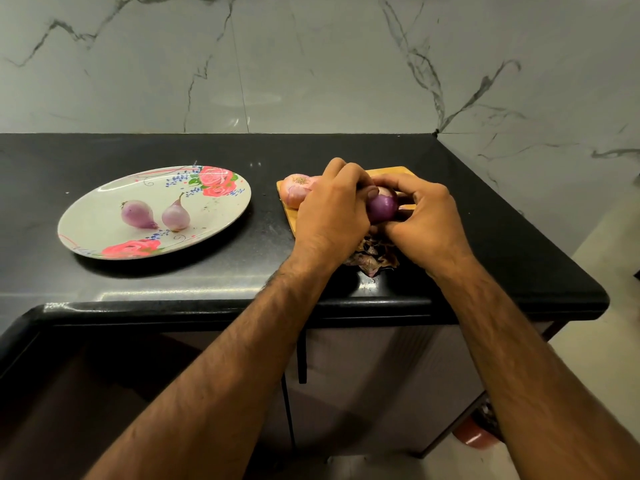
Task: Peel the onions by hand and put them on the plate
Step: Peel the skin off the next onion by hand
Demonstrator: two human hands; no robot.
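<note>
Behind left hand [332, 209] — unpeeled onion [297, 192], half hidden.

You're working in dim, soft light, seemingly from overhead: a pale sheen sits on the marble wall [249, 98] and glints run along the front edge of the black counter [367, 289]. The plate [214, 209] casts a soft shadow to its right. The cupboards [363, 375] below are murky; the wide lens bows the edges.

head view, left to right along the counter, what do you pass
plate → peeled onion → second peeled onion → unpeeled onion → left hand → purple onion gripped by both hands → right hand
</note>
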